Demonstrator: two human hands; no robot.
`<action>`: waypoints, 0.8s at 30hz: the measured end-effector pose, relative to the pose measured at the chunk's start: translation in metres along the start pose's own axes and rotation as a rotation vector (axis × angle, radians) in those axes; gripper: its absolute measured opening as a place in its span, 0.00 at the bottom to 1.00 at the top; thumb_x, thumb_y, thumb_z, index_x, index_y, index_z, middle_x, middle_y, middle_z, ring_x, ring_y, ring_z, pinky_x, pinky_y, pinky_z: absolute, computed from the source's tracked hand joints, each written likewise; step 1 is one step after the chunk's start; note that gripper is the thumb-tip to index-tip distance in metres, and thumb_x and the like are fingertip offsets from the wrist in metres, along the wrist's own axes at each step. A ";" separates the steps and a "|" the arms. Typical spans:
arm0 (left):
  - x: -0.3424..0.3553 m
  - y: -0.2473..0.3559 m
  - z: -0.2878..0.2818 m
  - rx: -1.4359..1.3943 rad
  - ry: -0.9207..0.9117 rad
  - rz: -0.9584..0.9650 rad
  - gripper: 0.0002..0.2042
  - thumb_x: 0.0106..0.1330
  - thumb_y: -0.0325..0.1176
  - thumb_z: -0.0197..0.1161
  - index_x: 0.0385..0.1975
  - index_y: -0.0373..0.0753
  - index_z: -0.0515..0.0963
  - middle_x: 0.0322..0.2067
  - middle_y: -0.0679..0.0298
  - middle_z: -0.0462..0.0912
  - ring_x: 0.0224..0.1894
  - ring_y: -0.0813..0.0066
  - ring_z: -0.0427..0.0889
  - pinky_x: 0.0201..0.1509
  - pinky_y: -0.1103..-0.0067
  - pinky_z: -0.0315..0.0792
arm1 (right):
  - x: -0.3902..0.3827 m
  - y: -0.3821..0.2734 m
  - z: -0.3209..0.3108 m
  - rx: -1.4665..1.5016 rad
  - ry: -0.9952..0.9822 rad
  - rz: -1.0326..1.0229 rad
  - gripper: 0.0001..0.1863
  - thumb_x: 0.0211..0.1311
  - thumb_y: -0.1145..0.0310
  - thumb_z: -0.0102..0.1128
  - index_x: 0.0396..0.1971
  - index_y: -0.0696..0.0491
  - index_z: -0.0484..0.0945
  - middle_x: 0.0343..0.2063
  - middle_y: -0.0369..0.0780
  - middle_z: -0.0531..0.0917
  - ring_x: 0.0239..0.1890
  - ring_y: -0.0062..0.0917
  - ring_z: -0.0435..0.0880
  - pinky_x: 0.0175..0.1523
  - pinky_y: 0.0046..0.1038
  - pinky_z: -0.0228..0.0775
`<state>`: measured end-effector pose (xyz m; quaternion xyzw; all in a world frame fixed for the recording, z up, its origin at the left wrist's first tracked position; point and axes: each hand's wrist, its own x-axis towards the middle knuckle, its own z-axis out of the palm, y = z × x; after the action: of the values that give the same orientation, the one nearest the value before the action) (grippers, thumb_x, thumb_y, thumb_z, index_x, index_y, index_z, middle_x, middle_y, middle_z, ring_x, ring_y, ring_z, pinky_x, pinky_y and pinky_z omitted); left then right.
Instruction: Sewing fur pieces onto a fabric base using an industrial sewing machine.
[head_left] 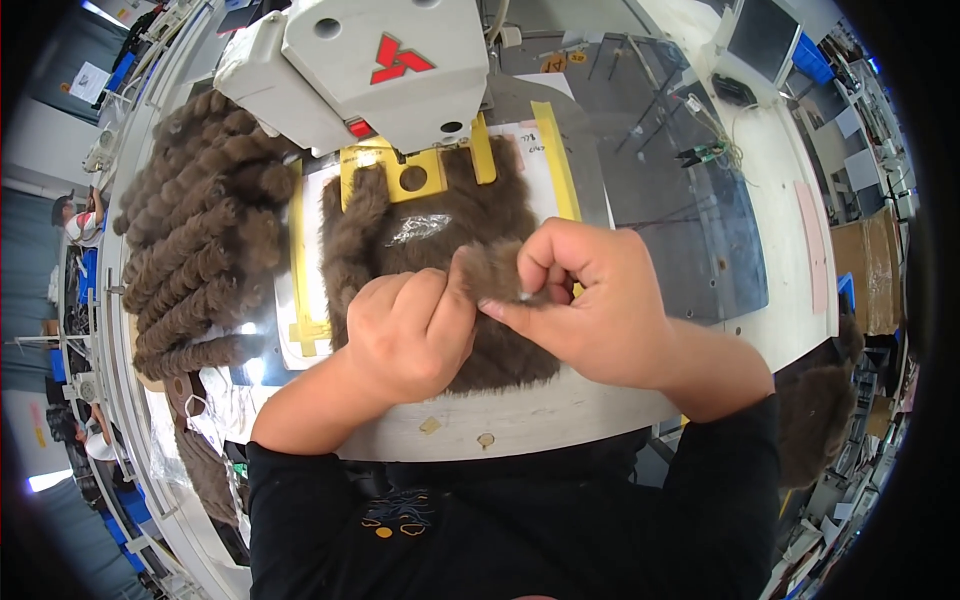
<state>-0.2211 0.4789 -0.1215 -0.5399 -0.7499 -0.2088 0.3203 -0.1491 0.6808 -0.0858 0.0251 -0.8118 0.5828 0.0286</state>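
Near the frame's centre, a small brown fur piece [494, 268] is stretching lengthwise roughly left to right, the left hand [412, 325] pinching its left end, the right hand [605, 300] pinching its right, over a larger fur panel [500, 358].

fur swatch [488, 276] = brown, fur panel [505, 362] + fur rolls [200, 215] also brown. machine head [430, 95] white w/ red emblem [403, 58], clamp plate [432, 178] & edge strips [557, 165] yellow. tee [530, 510] = blk, chest print [398, 508] blue-ish lines w/ orange dot btw
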 end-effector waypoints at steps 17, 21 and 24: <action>-0.007 0.002 0.002 -0.822 0.038 -0.325 0.07 0.47 0.17 0.67 0.27 0.33 0.80 0.23 0.58 0.81 0.20 0.65 0.79 0.22 0.76 0.72 | -0.001 0.020 0.011 0.248 -0.024 -0.317 0.14 0.52 0.69 0.84 0.36 0.56 0.87 0.33 0.36 0.82 0.29 0.16 0.77 0.32 0.21 0.68; -0.007 0.002 0.005 -0.935 -0.044 -0.370 0.07 0.54 0.21 0.72 0.31 0.33 0.82 0.24 0.59 0.83 0.23 0.66 0.83 0.26 0.76 0.74 | 0.002 0.016 0.008 0.242 -0.001 -0.315 0.13 0.53 0.69 0.83 0.33 0.57 0.87 0.30 0.37 0.83 0.29 0.18 0.79 0.32 0.22 0.69; -0.001 0.004 0.004 -1.078 -0.091 -0.447 0.05 0.60 0.24 0.74 0.34 0.34 0.84 0.23 0.61 0.83 0.25 0.69 0.84 0.28 0.77 0.75 | 0.003 0.018 0.003 0.171 0.015 -0.371 0.12 0.54 0.69 0.82 0.33 0.57 0.87 0.29 0.37 0.83 0.29 0.20 0.79 0.33 0.23 0.70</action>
<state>-0.2181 0.4817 -0.1252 -0.4636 -0.6465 -0.6001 -0.0839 -0.1537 0.6834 -0.1032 0.1720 -0.7406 0.6345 0.1392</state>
